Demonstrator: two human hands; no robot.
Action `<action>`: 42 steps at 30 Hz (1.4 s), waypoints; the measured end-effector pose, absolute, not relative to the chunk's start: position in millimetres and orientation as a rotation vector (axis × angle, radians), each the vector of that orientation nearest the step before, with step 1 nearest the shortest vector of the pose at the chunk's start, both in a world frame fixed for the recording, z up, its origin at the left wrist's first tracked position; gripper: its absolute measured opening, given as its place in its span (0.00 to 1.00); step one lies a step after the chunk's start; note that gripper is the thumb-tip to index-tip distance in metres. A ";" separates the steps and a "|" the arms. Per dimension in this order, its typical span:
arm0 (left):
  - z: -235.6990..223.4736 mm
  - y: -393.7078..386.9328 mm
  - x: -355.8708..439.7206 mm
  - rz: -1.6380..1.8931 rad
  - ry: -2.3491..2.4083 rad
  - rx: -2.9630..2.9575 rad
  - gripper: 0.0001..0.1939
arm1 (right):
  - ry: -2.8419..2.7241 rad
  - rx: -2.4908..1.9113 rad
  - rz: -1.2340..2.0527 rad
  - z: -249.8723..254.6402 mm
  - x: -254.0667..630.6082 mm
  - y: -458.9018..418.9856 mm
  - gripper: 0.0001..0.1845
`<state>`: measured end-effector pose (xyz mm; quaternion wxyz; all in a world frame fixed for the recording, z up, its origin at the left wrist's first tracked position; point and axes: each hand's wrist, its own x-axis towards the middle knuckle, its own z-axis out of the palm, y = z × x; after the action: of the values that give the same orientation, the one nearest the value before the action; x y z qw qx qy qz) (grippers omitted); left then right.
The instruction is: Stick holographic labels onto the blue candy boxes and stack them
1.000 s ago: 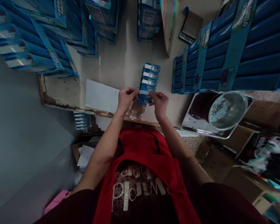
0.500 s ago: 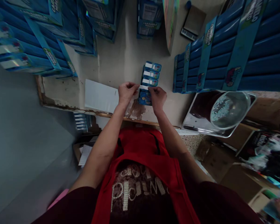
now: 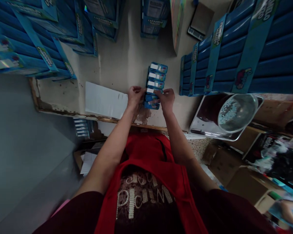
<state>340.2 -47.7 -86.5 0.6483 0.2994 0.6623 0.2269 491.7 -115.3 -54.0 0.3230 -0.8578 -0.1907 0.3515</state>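
Observation:
A row of small blue tins [image 3: 154, 103] lies on the worktop, several with a white label across the top. One white label [image 3: 150, 90] lies on the fourth tin from the far end, between my two hands. My left hand [image 3: 135, 97] is closed, its fingertips against the left edge of that tin. From the other side, my right hand [image 3: 167, 99] presses bent fingers on the label's right end and covers part of it. Its lower fingers lie over the nearer tins. Left of my left hand is a white label sheet [image 3: 104, 100].
Stacked blue cartons [image 3: 42, 53] rise at the left, with another carton stack [image 3: 153, 19] at the back. A long row of blue packs [image 3: 224, 55] borders the right side. A metal bowl [image 3: 250, 113] of pale candies rests on a tray [image 3: 197, 125]. A small scale [image 3: 201, 19] stands behind.
The white label stretched between both hands now lies on the tin. My left fingertips have come to its edge, and my right fingers have spread over the label and nearer tins. The view shifted slightly.

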 end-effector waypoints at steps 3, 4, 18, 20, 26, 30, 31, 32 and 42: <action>-76.7 -54.9 333.1 0.541 1.652 0.739 0.21 | -0.451 -2.161 0.935 -45.8 493.9 -119.6 0.26; -69.1 -58.9 328.4 0.569 1.657 0.805 0.19 | -0.438 -2.126 0.936 -41.7 493.9 -121.2 0.27; -9.5 -106.5 314.9 0.504 1.315 0.651 0.19 | -0.475 -1.975 1.015 -15.7 478.6 -127.8 0.27; -11.8 -102.0 307.5 0.496 1.320 0.685 0.18 | -0.489 -1.890 1.099 -11.6 481.3 -133.8 0.28; -19.0 -77.0 296.0 0.425 1.412 0.955 0.14 | -0.502 -1.935 1.065 -14.6 478.2 -148.5 0.24; -29.7 -63.1 300.5 0.393 1.471 1.055 0.11 | -0.574 -2.020 0.904 -22.2 468.3 -141.3 0.19; -32.7 -61.1 301.2 0.391 1.475 1.066 0.11 | -0.592 -2.046 0.888 -23.5 466.6 -138.9 0.19; -35.5 -59.8 301.4 0.392 1.474 1.071 0.12 | -0.607 -2.070 0.878 -24.6 465.4 -136.9 0.18; -48.8 -59.7 304.5 0.399 1.481 1.004 0.11 | -0.681 -2.223 0.869 -27.2 467.0 -131.3 0.16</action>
<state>304.5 -59.7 -48.8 0.6085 0.4347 0.6410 0.1728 467.0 -131.3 -27.2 0.3238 -0.8473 -0.2595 0.3313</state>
